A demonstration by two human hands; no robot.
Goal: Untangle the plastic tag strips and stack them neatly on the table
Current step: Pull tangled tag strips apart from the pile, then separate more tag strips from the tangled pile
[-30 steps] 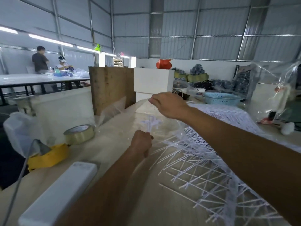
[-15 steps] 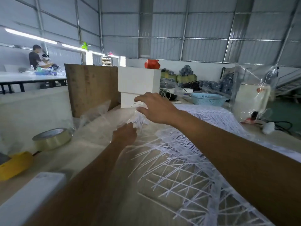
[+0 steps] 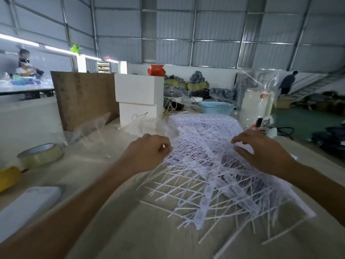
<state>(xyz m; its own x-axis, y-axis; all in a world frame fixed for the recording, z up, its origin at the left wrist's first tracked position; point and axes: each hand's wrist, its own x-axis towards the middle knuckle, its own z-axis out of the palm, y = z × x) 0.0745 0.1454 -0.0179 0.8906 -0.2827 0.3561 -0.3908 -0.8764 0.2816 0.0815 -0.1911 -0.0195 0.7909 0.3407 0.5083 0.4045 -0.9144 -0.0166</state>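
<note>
A long pale wooden table ran away from the camera and carried everything within reach. Across its right half lay a wide tangled heap of thin white plastic tag strips, criss-crossed at many angles, reaching from the near edge back toward a light blue plastic basket. At the far left of the heap stood a tall brown wooden board on edge, and just beside it two white foam blocks stacked one on the other. A white rounded rectangular case lay near the lower left corner of the table, blurred. Farther back on the left sat a roll of clear packing tape, and crumpled clear plastic film lay between it and the board. The left hand was curled at the left edge of the heap, fingertips drawn together in a pinch on a few strips there. The right hand rested on top of the heap's right side, palm down, fingers loosely spread and bent, the tips touching strips without closing around any.
</note>
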